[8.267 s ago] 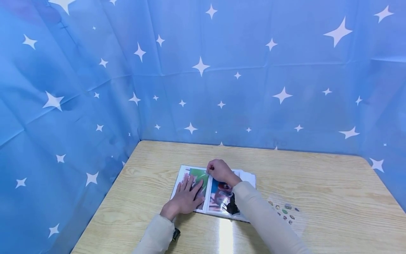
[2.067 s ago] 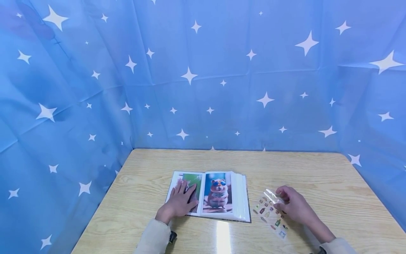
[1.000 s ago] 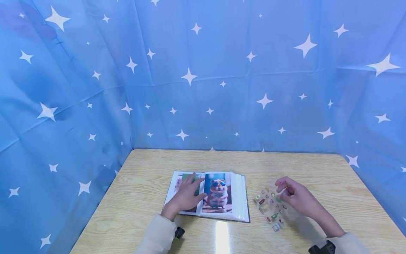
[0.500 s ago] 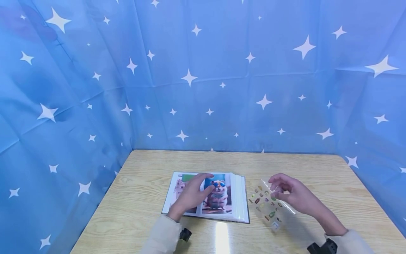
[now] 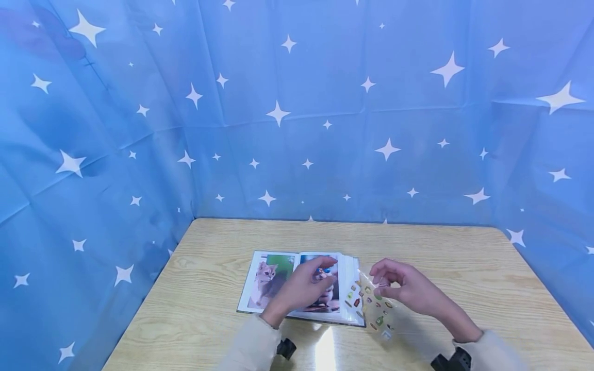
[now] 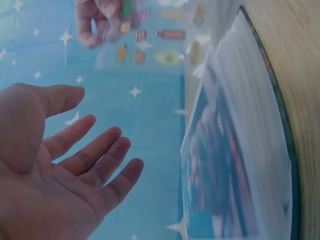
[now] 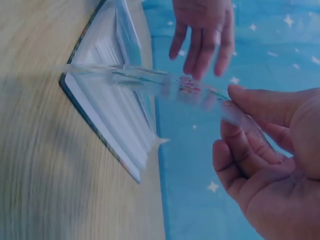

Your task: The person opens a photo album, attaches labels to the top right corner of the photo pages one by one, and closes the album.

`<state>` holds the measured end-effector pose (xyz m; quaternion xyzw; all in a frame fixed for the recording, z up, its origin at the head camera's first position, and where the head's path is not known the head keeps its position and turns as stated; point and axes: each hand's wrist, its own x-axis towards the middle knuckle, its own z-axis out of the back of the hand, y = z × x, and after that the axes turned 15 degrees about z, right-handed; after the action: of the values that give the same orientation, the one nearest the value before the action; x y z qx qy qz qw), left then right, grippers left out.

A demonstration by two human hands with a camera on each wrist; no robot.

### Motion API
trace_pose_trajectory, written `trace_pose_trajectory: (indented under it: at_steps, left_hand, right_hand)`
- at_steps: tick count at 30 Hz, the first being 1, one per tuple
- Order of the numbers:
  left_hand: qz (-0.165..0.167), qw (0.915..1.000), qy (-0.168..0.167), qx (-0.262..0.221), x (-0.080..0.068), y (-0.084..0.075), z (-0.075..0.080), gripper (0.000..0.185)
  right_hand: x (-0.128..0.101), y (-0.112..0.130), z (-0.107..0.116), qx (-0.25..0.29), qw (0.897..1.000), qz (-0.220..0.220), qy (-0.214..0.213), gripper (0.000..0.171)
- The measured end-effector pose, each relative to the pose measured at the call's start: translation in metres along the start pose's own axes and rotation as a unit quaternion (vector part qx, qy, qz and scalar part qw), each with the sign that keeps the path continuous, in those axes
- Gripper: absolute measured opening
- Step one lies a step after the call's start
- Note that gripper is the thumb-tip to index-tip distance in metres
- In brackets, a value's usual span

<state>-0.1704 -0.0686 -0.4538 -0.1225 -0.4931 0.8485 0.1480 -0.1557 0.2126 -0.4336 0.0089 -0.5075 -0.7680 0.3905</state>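
Note:
An open photo album lies on the wooden table; its left page shows a cat and its right page a hamster picture. My left hand hovers over the right page with relaxed, spread fingers and holds nothing; the left wrist view shows its open palm beside the album. My right hand pinches a clear sticker sheet with several small stickers, lifted just off the album's right edge. In the right wrist view the sheet is pinched between thumb and fingers, with the left hand beyond it.
Blue cloth with white stars walls the table at the back and on both sides. Bare wood stretches to the right of the hands and behind the album. A glare patch lies at the front edge.
My left hand lifted off the left page and moved right over the hamster page, uncovering the cat photo. My right hand raised the sticker sheet from the table and carried it left toward the album.

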Motion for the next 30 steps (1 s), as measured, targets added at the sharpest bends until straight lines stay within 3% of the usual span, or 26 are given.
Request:
trace_pose_trajectory:
  at_steps: [13,21,30]
  left_hand:
    - [-0.046,0.9978,0.041,-0.023,0.005,-0.018,-0.016,0.040]
    - [-0.027,0.9971,0.056,-0.043,0.007,-0.024,-0.019,0.047]
    - [-0.012,0.9966,0.059,-0.056,0.008,-0.026,-0.021,0.055]
  right_hand:
    - [0.012,0.003,-0.014,0.024,0.999,0.030,0.027,0.023]
    - [0.011,0.014,-0.011,0.031,0.999,0.027,0.027,0.022]
    - [0.010,0.020,-0.010,0.066,0.996,0.056,0.029,0.022]
